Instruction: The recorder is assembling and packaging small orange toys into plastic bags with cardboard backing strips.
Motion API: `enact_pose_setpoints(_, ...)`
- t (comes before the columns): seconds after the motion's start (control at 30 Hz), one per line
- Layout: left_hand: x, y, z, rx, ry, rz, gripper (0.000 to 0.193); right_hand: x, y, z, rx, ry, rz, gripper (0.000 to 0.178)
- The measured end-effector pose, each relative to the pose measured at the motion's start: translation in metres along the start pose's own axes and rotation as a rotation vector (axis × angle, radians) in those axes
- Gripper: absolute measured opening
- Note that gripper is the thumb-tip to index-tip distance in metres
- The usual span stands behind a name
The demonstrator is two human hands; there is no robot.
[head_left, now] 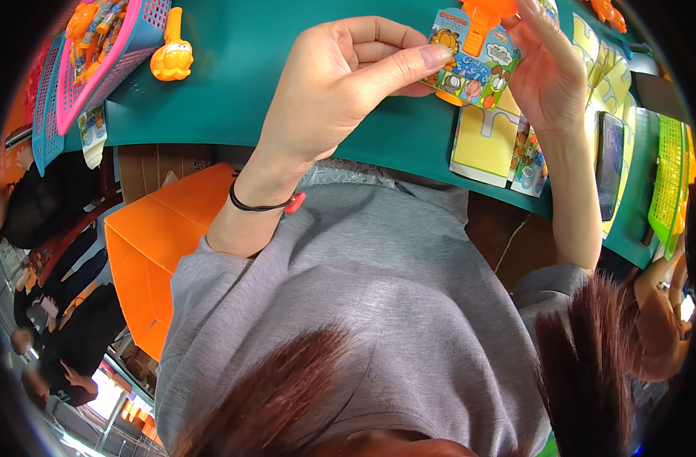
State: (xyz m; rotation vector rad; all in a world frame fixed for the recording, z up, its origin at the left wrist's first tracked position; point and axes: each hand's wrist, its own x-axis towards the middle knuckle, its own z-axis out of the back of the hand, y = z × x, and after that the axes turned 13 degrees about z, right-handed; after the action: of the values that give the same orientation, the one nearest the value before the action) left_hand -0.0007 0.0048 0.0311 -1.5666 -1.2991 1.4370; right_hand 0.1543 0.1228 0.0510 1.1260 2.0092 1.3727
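Bright, even indoor light through a strong fisheye lens

Colours are vivid and shadows soft; the hands throw only faint shade on the green bench [233, 91]. Straight edges bow toward a black circular rim. The hair [287, 396] nearest the lens is blurred, the lower left glares white, and the centre stays fairly sharp.

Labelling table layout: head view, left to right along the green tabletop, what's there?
Pink and blue baskets → orange toy → left hand → printed card → right hand → dark phone → green basket.
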Motion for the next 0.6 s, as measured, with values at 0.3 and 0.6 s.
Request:
enact_pose_setpoints(0.3,-0.0004,0.0009,-0.0001,-0.014,0.011,-0.005,0.024,0.0022,-0.0028,0.0057,-0.023,0.049,0.034,0.06)
enact_pose_setpoints(0.6,-0.0001,0.0016,-0.0013,-0.005,0.001,0.003,0.025,0.0007,-0.002,0.0014,0.004,0.011,0.026,0.061)
